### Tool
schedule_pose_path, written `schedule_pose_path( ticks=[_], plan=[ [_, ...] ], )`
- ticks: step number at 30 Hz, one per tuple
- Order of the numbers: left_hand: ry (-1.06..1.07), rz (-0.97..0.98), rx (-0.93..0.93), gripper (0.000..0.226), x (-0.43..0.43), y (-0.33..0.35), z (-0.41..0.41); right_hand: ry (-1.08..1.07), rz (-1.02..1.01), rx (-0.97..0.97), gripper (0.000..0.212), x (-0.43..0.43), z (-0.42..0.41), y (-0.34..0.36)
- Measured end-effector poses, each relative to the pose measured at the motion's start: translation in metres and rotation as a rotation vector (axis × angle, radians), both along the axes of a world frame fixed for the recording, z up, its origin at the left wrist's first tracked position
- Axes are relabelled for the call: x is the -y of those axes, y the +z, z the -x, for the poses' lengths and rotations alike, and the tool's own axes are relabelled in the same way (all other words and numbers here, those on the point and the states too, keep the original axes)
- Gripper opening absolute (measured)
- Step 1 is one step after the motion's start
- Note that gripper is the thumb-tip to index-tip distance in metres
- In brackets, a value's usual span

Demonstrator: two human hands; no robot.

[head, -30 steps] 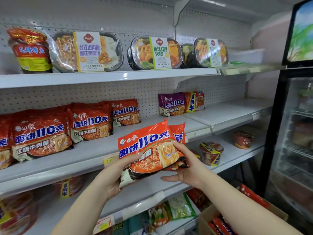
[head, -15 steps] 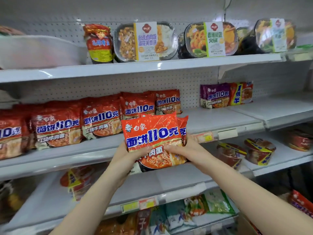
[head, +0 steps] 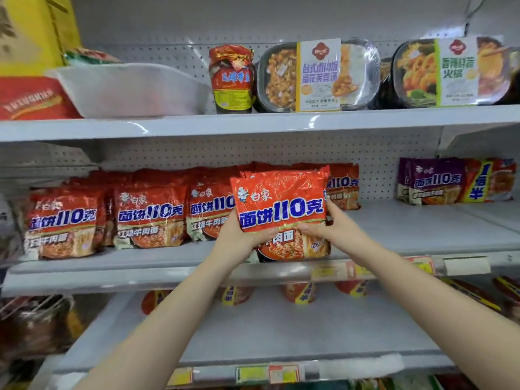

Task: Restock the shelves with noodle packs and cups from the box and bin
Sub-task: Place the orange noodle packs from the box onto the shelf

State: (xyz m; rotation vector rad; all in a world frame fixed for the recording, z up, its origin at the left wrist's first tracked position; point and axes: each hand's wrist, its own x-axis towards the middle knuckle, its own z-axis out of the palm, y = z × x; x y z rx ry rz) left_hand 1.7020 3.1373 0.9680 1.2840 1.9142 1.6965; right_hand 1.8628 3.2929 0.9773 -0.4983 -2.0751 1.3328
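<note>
On the middle shelf of a white shop rack, a row of red noodle packs stands upright from nine o'clock toward the centre, fronts facing out so the labels can be read. At centre, a person holds up a small stack of the same red held packs, at least two, one behind the other, upright and square to the row. The left hand grips the lower left edge, thumb across the front; the right hand grips the lower right edge, fingers curled behind. A two-sided grip low on the packs probably keeps the soft, crinkly bags from flopping while they are set down. Their bottom edge sits at or just above the shelf front; whether it touches cannot be told. They seem aimed at the gap at the row's right end. Toward three o'clock stand purple noodle packs, well apart. At twelve o'clock, the upper shelf carries boxed meals. Near six o'clock, noodle cups sit on the shelf below.
</note>
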Motion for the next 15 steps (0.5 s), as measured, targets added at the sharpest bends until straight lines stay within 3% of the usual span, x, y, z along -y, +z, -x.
schedule_pose_path(
  ticks=[7,11,15],
  plan=[
    [0.075,0.09,-0.035,0.057,-0.063,0.003,0.038,-0.059,-0.04,-0.056,0.057,-0.062,0.042,-0.014],
    [0.131,0.166,-0.057,0.078,-0.092,-0.017,0.061,-0.088,-0.091,0.035,0.064,-0.094,0.063,-0.03],
    [0.174,0.176,-0.112,0.055,-0.104,-0.031,0.07,-0.086,-0.212,0.078,0.054,-0.104,0.079,-0.039]
  ],
)
